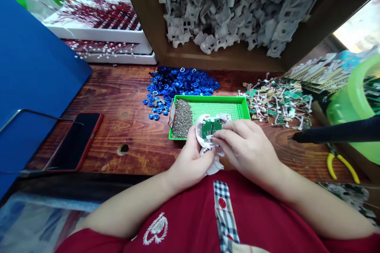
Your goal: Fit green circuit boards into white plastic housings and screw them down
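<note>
My left hand (191, 158) grips a white plastic housing (208, 142) with a small green circuit board (211, 125) seated in it. My right hand (245, 146) is closed over the housing's right side, its fingertips pinched at the board's lower edge. Both hands sit just in front of a green perforated tray (237, 107) that holds a heap of small metal screws (181, 118) at its left end.
A pile of blue plastic caps (181, 83) lies behind the tray. A cardboard box (148, 16) full of white housings stands at the back. Loose circuit boards (276, 101) lie at the right, near a black tool (335, 132), yellow-handled pliers (341, 164) and a green tub (356, 102). A phone (75, 140) lies at the left.
</note>
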A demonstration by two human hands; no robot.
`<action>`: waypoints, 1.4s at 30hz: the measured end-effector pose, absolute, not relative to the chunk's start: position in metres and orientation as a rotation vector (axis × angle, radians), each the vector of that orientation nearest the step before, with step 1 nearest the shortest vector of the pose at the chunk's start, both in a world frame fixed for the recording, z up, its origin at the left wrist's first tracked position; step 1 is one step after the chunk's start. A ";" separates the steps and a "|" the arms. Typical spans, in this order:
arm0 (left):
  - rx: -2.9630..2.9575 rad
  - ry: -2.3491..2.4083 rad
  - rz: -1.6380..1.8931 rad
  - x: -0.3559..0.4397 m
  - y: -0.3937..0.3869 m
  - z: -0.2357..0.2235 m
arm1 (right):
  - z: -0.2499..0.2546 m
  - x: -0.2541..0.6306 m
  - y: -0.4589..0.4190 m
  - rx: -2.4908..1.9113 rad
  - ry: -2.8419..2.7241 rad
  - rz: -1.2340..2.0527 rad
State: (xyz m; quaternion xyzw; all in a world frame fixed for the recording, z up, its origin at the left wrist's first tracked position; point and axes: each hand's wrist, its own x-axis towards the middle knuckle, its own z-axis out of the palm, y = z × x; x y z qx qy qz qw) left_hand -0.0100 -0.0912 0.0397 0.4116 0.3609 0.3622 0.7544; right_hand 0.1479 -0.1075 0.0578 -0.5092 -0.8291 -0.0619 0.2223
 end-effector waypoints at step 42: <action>0.466 0.723 0.822 -0.065 -0.074 0.040 | 0.018 0.196 0.092 -2.345 -2.098 0.512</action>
